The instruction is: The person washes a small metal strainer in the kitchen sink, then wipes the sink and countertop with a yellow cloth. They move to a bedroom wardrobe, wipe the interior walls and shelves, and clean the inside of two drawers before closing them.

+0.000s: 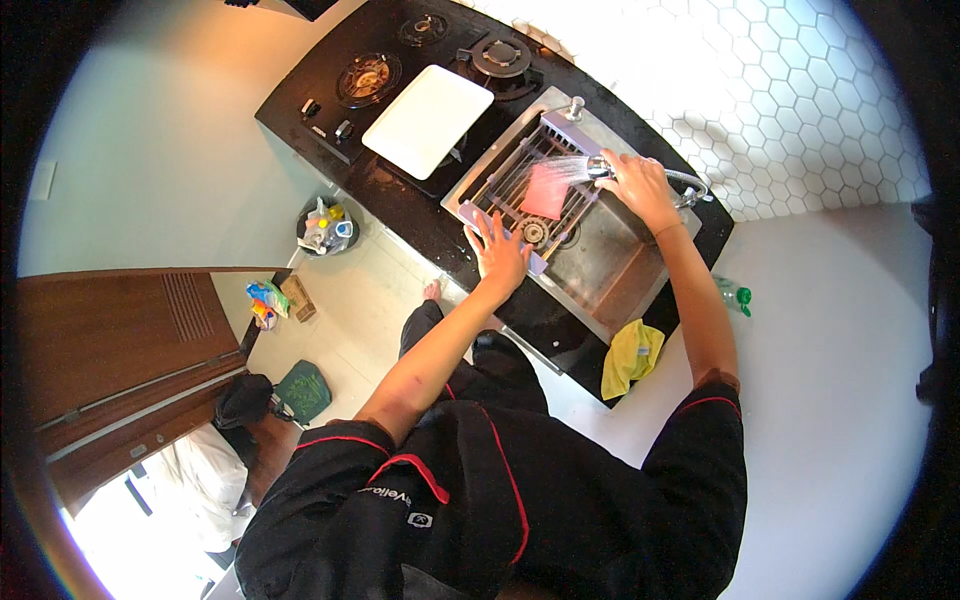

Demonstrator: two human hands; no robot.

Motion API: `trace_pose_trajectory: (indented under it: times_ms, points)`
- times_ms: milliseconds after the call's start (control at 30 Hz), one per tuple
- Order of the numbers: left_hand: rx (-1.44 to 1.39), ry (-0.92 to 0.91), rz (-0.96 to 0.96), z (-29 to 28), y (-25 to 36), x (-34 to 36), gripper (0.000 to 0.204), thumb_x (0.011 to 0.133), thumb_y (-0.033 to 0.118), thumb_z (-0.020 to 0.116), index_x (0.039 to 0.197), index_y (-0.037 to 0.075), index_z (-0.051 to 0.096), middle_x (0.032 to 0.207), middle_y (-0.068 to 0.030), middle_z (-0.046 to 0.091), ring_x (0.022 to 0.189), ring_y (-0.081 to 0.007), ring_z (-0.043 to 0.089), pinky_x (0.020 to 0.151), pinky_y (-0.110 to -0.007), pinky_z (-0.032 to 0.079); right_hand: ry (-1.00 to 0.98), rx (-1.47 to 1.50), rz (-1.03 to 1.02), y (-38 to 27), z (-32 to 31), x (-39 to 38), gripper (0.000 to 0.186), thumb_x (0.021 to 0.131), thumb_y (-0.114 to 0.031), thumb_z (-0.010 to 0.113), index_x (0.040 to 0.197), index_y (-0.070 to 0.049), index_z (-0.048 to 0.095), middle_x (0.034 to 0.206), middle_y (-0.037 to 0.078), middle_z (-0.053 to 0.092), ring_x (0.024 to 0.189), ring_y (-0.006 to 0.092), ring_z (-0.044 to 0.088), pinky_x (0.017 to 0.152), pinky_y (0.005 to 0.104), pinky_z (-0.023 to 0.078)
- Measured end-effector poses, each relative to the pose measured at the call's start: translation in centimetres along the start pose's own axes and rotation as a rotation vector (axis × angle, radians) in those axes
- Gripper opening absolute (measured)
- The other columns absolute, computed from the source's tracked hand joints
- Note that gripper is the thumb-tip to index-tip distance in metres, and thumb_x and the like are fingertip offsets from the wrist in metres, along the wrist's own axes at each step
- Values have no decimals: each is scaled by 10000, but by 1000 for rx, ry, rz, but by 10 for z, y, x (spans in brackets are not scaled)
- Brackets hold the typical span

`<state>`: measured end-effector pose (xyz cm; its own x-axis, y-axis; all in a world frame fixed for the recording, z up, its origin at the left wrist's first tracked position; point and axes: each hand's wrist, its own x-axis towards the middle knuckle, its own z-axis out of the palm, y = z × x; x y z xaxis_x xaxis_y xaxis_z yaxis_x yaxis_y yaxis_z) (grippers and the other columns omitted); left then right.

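Note:
My right hand [640, 188] is wrapped round a pull-out faucet sprayer [600, 168] on a metal hose. Water [562, 168] fans leftward from it over a flat pink cloth or sponge [545, 192]. That pink piece lies on a metal-barred drying rack [512, 182] set across the left part of the sink [610, 255]. With its fingers spread, my left hand [500, 258] presses on the rack's greyish-purple near end [535, 264]. Close to those fingertips sits a round metal piece like a burner part [534, 232]. Whether it rests on the bars or below them I cannot tell.
A white tray [428, 122] lies over part of the black gas stove [335, 95] on the left. A yellow cloth [632, 358] hangs at the counter's near right corner, with a green-capped bottle [738, 296] beyond. A filled bin [328, 228] stands on the floor.

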<state>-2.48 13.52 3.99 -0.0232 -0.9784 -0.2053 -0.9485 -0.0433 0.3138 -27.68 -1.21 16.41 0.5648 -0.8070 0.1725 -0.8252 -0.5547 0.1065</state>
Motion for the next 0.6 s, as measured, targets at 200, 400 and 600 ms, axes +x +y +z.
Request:
trace_pose_trajectory:
  times_ms: [200,400,600]
  points:
    - [0,9,60,11,10,-8,474,969,499,590,1302,166,646,1624,-244,274,1510,-592,16,1178,-728,-43,51,-20,82,0,12,11,583,819,-512,738,1262,-152,618,872,82,713,794,273,721,698,419,525]
    - [12,7,116,18,30,-28,520,974,496,589,1345,133,625,1611,-266,285,1487,-623,57,1190,-714,29,85,-15,112,-1,17,17,558,807,-496,762,1208,-130,632,821,90,715,781,268,726,698,411,533]
    - [12,-15,156,18,34,-34,531,978,497,582,1346,117,615,1620,-283,247,1479,-634,84,1195,-705,28,8,-89,200,-1,26,28,601,824,-531,742,1252,-123,631,898,109,737,800,279,727,706,406,547]
